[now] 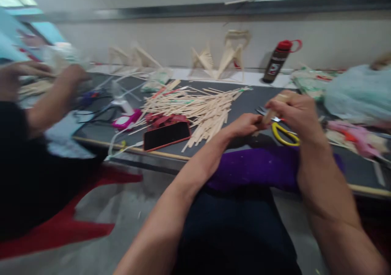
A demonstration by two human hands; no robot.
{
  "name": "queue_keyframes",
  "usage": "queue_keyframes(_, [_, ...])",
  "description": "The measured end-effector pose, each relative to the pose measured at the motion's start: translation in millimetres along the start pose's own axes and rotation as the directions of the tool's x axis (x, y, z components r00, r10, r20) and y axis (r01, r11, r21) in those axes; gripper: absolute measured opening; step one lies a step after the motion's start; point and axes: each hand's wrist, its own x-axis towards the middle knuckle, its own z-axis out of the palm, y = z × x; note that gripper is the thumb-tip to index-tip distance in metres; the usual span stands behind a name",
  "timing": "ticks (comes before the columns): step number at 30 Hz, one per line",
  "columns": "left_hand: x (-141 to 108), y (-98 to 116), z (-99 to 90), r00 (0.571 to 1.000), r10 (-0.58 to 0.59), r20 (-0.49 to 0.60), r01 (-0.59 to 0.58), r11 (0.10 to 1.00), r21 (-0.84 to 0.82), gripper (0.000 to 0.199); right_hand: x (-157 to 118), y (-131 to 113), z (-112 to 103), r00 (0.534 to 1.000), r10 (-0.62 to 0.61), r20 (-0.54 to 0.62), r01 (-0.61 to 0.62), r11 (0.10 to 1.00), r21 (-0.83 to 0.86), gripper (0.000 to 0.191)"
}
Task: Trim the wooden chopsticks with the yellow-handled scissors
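Over the front of the dark table, my left hand [247, 125] and my right hand [295, 106] are close together, fingers closed. Between them shows a pale wooden piece [269, 117], probably thin sticks, blurred by motion; both hands grip it. Right beneath them lie scissors with yellow handles [284, 138], partly covered by my right hand. A purple cloth [256, 167] spreads along the table edge and my lap under my forearms. To the left of my hands is a loose pile of thin wooden sticks [210, 110], with a phone [166, 136] in front.
At left, a co-worker's arm [56, 97] reaches over the table near cables and a pink glue gun [127, 120]. Stick models [203, 61] and a dark bottle with a red cap [276, 63] stand along the wall. Plastic bags [360, 91] and a pink tool [354, 136] lie right.
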Motion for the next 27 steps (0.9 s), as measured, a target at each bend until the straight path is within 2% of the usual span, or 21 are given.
queue_keyframes(2, [0.1,0.5,-0.5,0.996,-0.074,-0.04,0.072,0.996,-0.052,0.04,3.7,0.1,1.8,1.0,-0.002,0.02,0.001,1.0,0.022,0.017])
queue_keyframes(5, [2.2,-0.5,-5.2,0.991,-0.119,-0.065,0.111,0.987,-0.115,0.033,10.5,4.1,4.4,0.998,0.03,0.049,-0.032,0.998,0.046,0.021])
queue_keyframes(12, [0.6,12.3,-8.1,0.985,-0.148,-0.089,0.129,0.973,-0.191,0.023,15.7,2.6,3.6,0.992,0.015,0.122,-0.033,0.989,0.147,0.029])
queue_keyframes(19, [0.3,31.7,-2.7,0.979,-0.053,-0.199,0.026,0.99,-0.137,0.022,24.6,-0.8,5.3,0.987,0.036,0.158,-0.044,0.998,0.047,0.024])
queue_keyframes(27, [-0.2,39.8,-2.0,0.975,-0.124,-0.183,0.101,0.986,-0.131,0.023,28.0,1.4,11.6,0.985,0.071,0.157,-0.079,0.996,0.048,0.028])
